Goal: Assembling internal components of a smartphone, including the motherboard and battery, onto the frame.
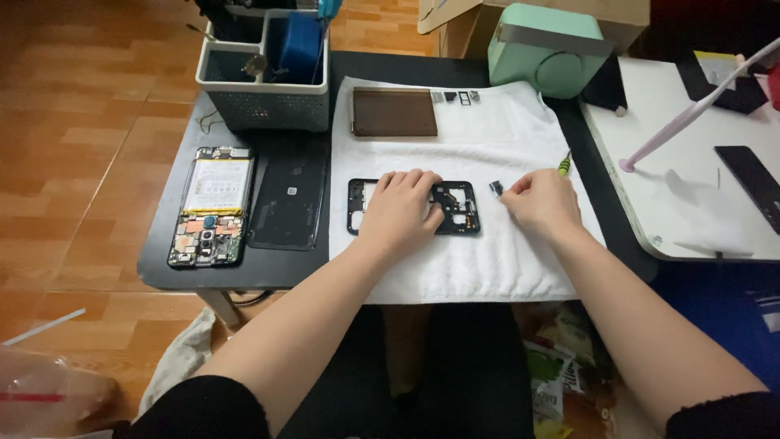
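Far left on the black table: opened phone body, battery and boards exposed, with the black back cover just beside it. Behind both, white basket of tools.

On the white towel: my left hand lies flat on the black phone frame, fingers spread and pressing down, not closed around it. The frame sits mid-towel, its right end uncovered.

My right hand is just right of the frame. Grip is together, thumb and fingertip pinched on a small dark part held close to the frame's right end. A screwdriver with a green-yellow handle shows behind this hand; cannot tell if I hold it.

Judgement: keep the frame pinned flat so it cannot slide on the cloth, and keep the small part low over the towel in case it slips.

Behind: brown slab, row of tiny parts, mint-green device. Right: white side table, close to my elbow; a pink stick slants across it.
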